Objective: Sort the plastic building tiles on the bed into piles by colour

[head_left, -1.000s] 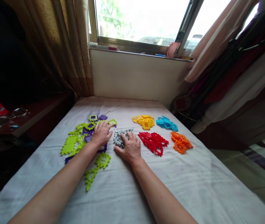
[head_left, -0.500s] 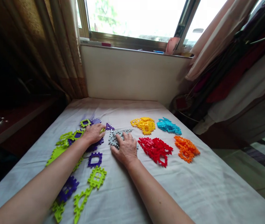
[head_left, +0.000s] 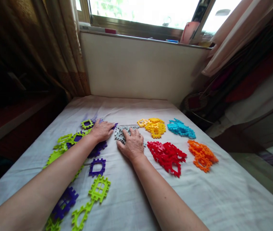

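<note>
My left hand point(head_left: 101, 131) stretches over the purple plastic building pieces point(head_left: 98, 149), its fingertips at a small purple piece point(head_left: 115, 126) that they partly cover. Its fingers look extended rather than closed. With fingers spread, my right hand point(head_left: 133, 144) lies on a pile of grey building pieces point(head_left: 122, 132) and hides part of it. Lime-green pieces point(head_left: 55, 157) lie mixed with purple ones under and beside my left forearm. Closer to me are a purple square frame point(head_left: 91, 167) and a lime-green window piece point(head_left: 99, 188).
Right of my right hand lie separate piles of yellow point(head_left: 157, 128), blue point(head_left: 181, 129), red point(head_left: 166, 156) and orange pieces point(head_left: 202, 154). All rest on a white sheet point(head_left: 131, 205). A wall point(head_left: 136, 70) with a window stands at the back; a curtain point(head_left: 66, 48) hangs left.
My left hand has moved right, and its fingertips now cover part of the small purple piece that lay apart before. My right hand stays on the grey pile. The view has shifted slightly.
</note>
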{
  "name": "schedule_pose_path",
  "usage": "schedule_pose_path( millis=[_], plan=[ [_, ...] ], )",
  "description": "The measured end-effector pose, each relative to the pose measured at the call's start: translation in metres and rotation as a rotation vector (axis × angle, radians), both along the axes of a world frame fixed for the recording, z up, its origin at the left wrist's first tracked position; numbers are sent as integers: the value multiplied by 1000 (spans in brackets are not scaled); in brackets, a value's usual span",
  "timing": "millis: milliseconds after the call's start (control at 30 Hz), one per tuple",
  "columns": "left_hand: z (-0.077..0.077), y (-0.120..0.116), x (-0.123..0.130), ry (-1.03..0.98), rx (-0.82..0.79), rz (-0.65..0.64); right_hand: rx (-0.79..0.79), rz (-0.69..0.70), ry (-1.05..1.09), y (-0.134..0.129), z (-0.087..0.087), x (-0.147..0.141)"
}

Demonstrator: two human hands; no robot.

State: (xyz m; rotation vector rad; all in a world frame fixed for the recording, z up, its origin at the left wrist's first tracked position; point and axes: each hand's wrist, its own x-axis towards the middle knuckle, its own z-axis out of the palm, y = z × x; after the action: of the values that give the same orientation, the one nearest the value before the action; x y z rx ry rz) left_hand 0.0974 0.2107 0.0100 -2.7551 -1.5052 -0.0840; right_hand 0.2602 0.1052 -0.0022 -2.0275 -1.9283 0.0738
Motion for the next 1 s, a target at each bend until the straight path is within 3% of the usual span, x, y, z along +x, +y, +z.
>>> schedule_pose_path(
  millis=[200, 333, 500, 633, 733, 833, 1000],
  plan=[
    [18, -13, -27, 113, 138, 10, 1, 14, 5, 20, 0, -1],
    [26, 7, -58, -7, 112, 110, 14, 49, 5, 34, 0, 0],
    [12, 50, -89, 9, -10, 257, 90, 50, 9, 38, -6, 2],
    [-4, 61, -88, -27, -140, 169, 224, 76, 27, 39, -15, 3],
    [-9, 51, -81, -64, -193, 8, 342, 105, 38, 42, -21, 3],
    [-6, 24, -76, -138, -235, -105, 434, 136, 34, 44, -25, 4],
    [11, -36, -79, -257, -316, -108, 542, 331, 14, 36, -21, 2]
  ],
)
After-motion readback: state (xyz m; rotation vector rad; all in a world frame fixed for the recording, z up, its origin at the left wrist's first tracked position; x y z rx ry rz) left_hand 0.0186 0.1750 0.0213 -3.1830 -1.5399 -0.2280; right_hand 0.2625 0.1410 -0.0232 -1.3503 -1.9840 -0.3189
